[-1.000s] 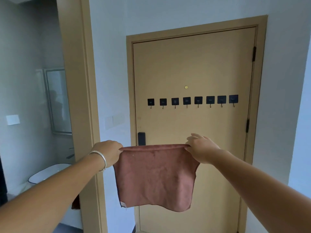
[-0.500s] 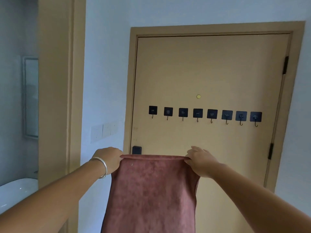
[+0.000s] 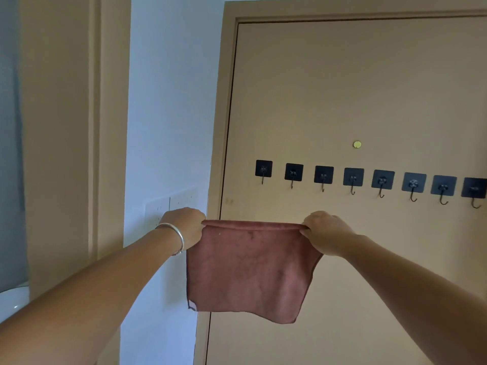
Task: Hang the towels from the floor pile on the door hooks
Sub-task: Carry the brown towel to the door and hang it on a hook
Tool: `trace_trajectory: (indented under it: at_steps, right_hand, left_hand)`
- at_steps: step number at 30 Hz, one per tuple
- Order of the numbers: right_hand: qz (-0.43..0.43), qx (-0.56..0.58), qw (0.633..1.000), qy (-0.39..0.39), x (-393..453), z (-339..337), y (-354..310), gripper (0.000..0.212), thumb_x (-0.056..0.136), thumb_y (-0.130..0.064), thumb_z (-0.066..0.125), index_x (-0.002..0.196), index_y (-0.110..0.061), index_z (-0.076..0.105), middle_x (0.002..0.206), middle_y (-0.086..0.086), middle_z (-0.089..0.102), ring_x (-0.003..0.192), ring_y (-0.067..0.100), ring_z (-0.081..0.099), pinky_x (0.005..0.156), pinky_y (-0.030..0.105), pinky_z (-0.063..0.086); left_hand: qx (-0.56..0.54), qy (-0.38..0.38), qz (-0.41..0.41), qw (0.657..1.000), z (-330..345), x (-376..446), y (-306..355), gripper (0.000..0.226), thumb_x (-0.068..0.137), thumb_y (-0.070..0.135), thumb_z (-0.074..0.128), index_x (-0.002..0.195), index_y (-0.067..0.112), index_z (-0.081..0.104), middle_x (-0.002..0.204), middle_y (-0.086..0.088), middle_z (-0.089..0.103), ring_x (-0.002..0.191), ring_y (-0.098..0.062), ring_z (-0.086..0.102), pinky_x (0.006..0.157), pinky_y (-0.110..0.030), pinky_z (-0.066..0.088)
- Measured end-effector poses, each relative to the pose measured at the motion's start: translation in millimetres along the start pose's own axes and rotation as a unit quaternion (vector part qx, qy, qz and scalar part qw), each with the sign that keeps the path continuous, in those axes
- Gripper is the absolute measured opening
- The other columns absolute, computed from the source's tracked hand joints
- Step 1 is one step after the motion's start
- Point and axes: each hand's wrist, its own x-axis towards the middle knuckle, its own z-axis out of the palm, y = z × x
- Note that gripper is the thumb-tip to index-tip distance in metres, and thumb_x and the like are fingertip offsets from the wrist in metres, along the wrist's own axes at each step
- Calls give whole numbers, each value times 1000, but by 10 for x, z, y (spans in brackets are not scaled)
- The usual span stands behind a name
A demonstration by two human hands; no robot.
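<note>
Closer now than half a second ago: the tan door point(image 3: 355, 88) fills most of the view, and the row of hooks point(image 3: 353, 177) has slid right, so the last black pad is cut by the frame edge. The rust-brown towel point(image 3: 250, 272) shows its lower hem again, hanging free in front of the door's left side and below the hooks, touching none of them.

Left hand point(image 3: 185, 227) is closed in a fist round the towel's top left corner, a silver bangle point(image 3: 175, 237) on its wrist. Right hand point(image 3: 325, 233) pinches the top right corner, fingers curled over the edge. Between the two the top hem is pulled nearly straight and level.

Eight square black adhesive pads run across the door, each with a small metal hook under it, all bare. A small brass peephole point(image 3: 356, 144) sits above the row. Left of the door frame is a pale wall with a white switch plate point(image 3: 168, 206) just behind the left hand. Further left stands a second tan door frame point(image 3: 76, 127), with a white basin edge point(image 3: 13, 301) low in the corner.
</note>
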Motion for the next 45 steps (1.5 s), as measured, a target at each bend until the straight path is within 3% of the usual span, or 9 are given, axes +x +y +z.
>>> trace_trajectory:
  at_steps: [8, 17, 21, 24, 26, 31, 37, 42, 45]
  right_hand:
    - [27, -2, 999, 33, 897, 190, -15, 33, 101, -31, 33, 102, -19, 64, 100, 3, 61, 91, 23, 57, 79, 36, 50]
    - [-8, 97, 987, 127, 2064, 258, 320, 26, 92, -12, 44, 91, -21, 67, 93, 1, 63, 86, 22, 58, 75, 37, 51]
    - [-51, 102, 978, 177, 2342, 294, 393, 28, 80, 3, 38, 83, -24, 44, 81, -1, 53, 74, 22, 50, 59, 36, 41]
    - [-140, 16, 976, 165, 2469, 347, 454, 36, 73, 9, 37, 82, -26, 34, 86, -7, 46, 80, 18, 41, 58, 32, 32]
    - [-180, -45, 970, 159, 2572, 384, 505, 39, 78, 8, 39, 89, -29, 43, 102, -9, 49, 89, 16, 39, 64, 30, 32]
    - [-123, -93, 977, 148, 2764, 453, 438, 51, 94, -7, 36, 137, -35, 43, 118, -1, 50, 107, 23, 45, 72, 34, 39]
    - [-35, -116, 985, 123, 2889, 570, 215, 44, 93, -8, 42, 135, -20, 39, 117, 6, 51, 106, 28, 51, 73, 38, 43]
    - [-2, -103, 988, 116, 2937, 742, 132, 41, 93, -10, 44, 134, -15, 40, 119, 9, 53, 106, 29, 53, 76, 38, 43]
    - [-2, -84, 991, 104, 2886, 912, 43, 38, 95, -13, 41, 133, -15, 41, 116, 10, 55, 102, 30, 55, 75, 40, 44]
  left_hand:
    - [-49, 105, 31, 993, 286, 718, -122, 29, 95, 23, 37, 106, 21, 65, 104, 7, 64, 99, -19, 59, 83, -38, 50]
    - [-24, 145, 73, 986, 516, 1821, -38, 23, 85, 8, 43, 96, 18, 60, 96, 5, 58, 90, -18, 56, 73, -30, 43]
    - [-41, 207, 153, 965, 540, 2156, 63, 31, 78, -5, 48, 100, 15, 56, 110, 2, 53, 85, -23, 54, 70, -33, 45]
    - [11, 166, 179, 970, 599, 2386, 127, 36, 85, 11, 51, 120, 18, 59, 129, 3, 51, 102, -23, 54, 77, -29, 47]
    - [-8, 144, 183, 973, 638, 2539, 142, 31, 83, 20, 50, 112, 28, 57, 122, 8, 57, 93, -18, 51, 68, -18, 36]
    - [113, 121, 214, 963, 670, 2922, 200, 38, 98, 19, 43, 135, 24, 52, 137, -2, 49, 122, -23, 47, 97, -37, 41]
    - [40, 180, 262, 947, 829, 3215, 368, 46, 94, 57, 23, 119, 39, 57, 98, 15, 59, 90, -9, 55, 71, -21, 38]
    - [-28, 114, 190, 975, 1129, 3248, 469, 56, 96, 15, 39, 148, 33, 30, 141, 5, 46, 124, -18, 46, 98, -25, 35]
    - [-82, 103, 162, 978, 1332, 3234, 473, 65, 89, 7, 41, 148, 32, 31, 142, 7, 45, 126, -18, 46, 104, -29, 37]
